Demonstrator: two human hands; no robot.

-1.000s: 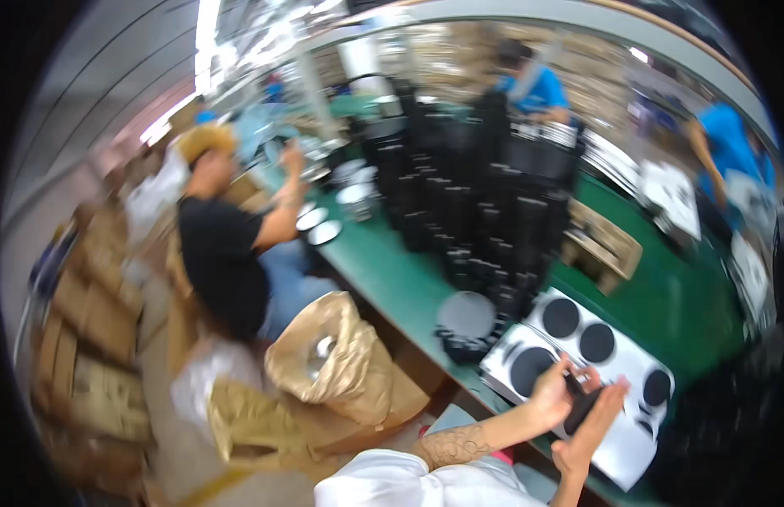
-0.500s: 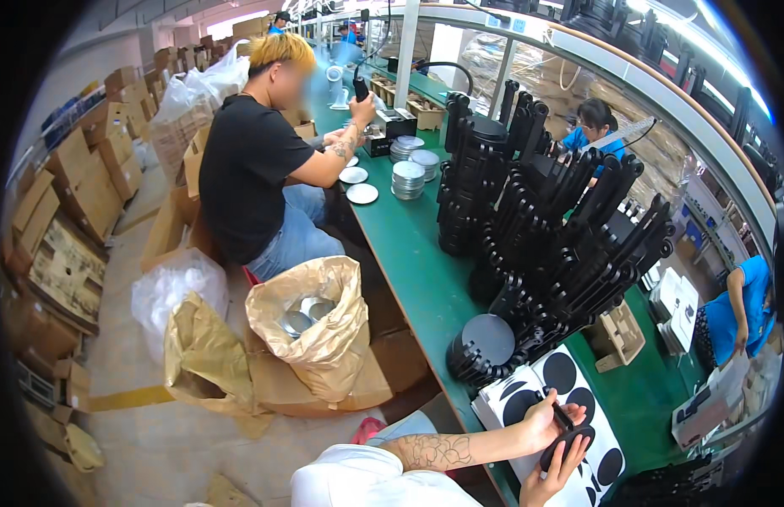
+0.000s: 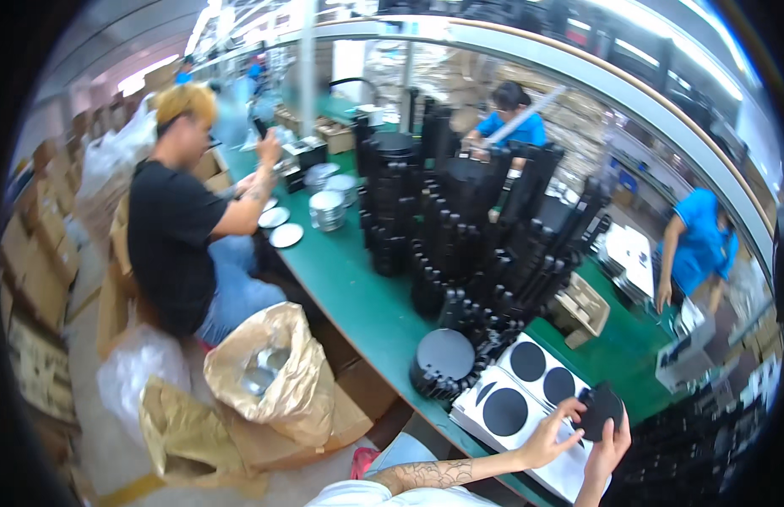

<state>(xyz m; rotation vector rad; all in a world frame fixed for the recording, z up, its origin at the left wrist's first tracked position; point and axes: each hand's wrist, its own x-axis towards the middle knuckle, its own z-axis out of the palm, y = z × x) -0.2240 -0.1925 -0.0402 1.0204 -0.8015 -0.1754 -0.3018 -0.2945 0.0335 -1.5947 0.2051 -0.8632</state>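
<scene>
Between my two hands is a black part with a flat disc-shaped base [image 3: 601, 411], tilted over white sheets. My right hand [image 3: 610, 449] grips its lower right edge. Fingertips of my left hand [image 3: 546, 438] pinch the part's left side. Beneath my hands, the stacked white sheets [image 3: 534, 411] carry round black pads, among them one large black pad [image 3: 504, 411]. Just beyond stands a stack of similar black round-based parts [image 3: 444, 353], with arms sticking out on the right. Motion blurs the part's finer shape.
Tall stacks of black parts [image 3: 460, 220] crowd the green bench [image 3: 358, 296]. A beige divided tray [image 3: 580, 308] sits right of them. Metal discs [image 3: 327, 209] are piled near a seated co-worker [image 3: 176, 228]. A paper sack [image 3: 269, 372] stands on the left. Two people in blue work across the bench.
My view has swung to the right. The black part has turned so its flat face shows more, and my left hand has shifted from its arm to its edge.
</scene>
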